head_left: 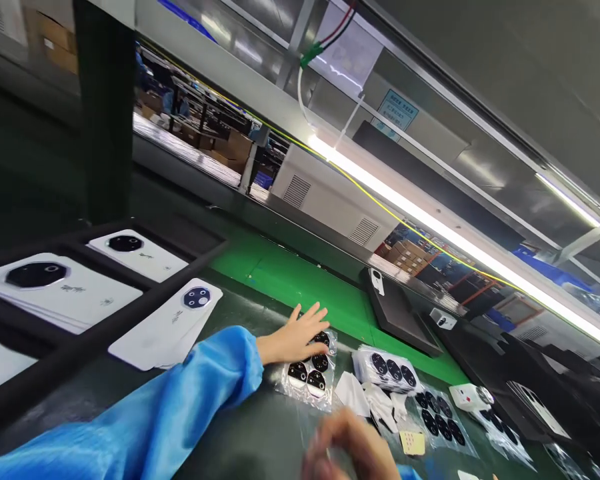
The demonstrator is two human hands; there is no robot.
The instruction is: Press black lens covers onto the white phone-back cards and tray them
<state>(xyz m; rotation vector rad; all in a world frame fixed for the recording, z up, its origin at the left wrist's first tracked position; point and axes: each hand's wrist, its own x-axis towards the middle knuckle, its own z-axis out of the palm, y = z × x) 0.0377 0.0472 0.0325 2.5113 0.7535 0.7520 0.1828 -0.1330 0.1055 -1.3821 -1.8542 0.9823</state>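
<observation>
My left hand (297,337), in a blue sleeve, lies with spread fingers over a clear plastic sheet (325,393) bearing round black camera covers (316,381); it hides part of them. Lower down, my right hand (347,443) is blurred by motion with its fingers curled, and whatever may be between them cannot be made out. Just above the right hand are crumpled white papers (375,403). A stack of packed black covers (387,369) sits beyond those papers. White phone back panels (167,323) with round camera areas overlap to the left of my left hand.
More white panels (60,290) fill a black compartment tray (180,283) at left. To the right are a yellow card (412,443), another sheet of black discs (443,420), a white bottle (470,397) and a dark foam tray (400,313). A lit tube (405,210) hangs above.
</observation>
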